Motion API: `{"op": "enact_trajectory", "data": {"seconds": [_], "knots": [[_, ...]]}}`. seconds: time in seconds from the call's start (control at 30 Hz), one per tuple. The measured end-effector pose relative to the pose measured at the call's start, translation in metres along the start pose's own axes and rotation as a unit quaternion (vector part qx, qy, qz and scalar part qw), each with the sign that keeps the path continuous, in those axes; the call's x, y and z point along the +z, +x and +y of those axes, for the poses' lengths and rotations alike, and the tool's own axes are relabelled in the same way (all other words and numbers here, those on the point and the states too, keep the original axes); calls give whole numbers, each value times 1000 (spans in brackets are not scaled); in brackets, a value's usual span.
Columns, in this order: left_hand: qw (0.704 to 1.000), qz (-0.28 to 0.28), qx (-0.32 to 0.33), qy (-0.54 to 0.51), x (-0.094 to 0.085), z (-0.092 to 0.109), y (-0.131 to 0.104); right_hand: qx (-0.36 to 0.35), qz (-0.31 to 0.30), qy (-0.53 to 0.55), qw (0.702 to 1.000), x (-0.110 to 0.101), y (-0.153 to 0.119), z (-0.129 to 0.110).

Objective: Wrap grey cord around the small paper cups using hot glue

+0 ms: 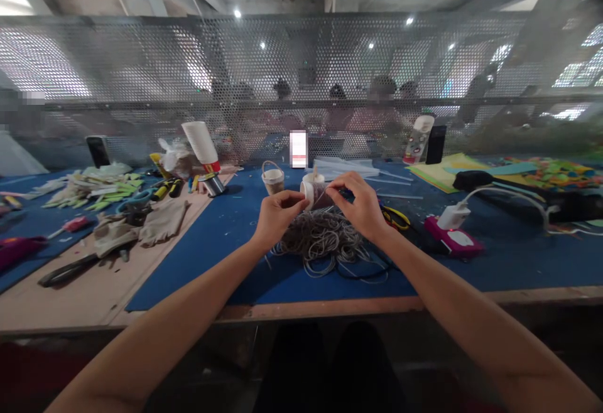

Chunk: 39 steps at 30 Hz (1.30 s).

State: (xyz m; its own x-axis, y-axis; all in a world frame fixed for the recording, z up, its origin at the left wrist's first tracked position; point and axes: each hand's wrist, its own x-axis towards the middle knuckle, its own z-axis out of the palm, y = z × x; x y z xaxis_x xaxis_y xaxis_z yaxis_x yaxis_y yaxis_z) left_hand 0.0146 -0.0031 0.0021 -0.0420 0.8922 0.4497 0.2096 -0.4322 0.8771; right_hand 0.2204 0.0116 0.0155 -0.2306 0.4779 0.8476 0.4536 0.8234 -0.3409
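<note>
My left hand (279,213) pinches the white rim of a paper cup (308,194), which is tipped on its side above the table. On the cup's other side my right hand (358,204) has its thumb and forefinger pressed together close to the cup's greyish wall. A thin pale line shows by those fingertips, too fine to make out. Below both hands lies a tangled heap of grey cord (325,240). To the left of the cup stands a small cup with a looped handle (272,181).
A leaning stack of white cups (200,142), work gloves (162,221) and pale strips (94,187) lie left. At right are yellow-handled pliers (396,217), a pink box with a charger (453,237) and coloured sheets (438,174). A perforated metal screen (155,68) rises behind the table.
</note>
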Motion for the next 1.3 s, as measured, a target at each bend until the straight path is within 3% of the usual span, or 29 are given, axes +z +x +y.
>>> {"op": "enact_trajectory", "data": {"seconds": [0.53,1.3], "knots": [[997,-54,24,48,1,-1,-4,24,0,-2,1000,-3,0,-1],[994,-86,46,48,1,-1,-6,56,12,17,998,-1,1,0]]}}
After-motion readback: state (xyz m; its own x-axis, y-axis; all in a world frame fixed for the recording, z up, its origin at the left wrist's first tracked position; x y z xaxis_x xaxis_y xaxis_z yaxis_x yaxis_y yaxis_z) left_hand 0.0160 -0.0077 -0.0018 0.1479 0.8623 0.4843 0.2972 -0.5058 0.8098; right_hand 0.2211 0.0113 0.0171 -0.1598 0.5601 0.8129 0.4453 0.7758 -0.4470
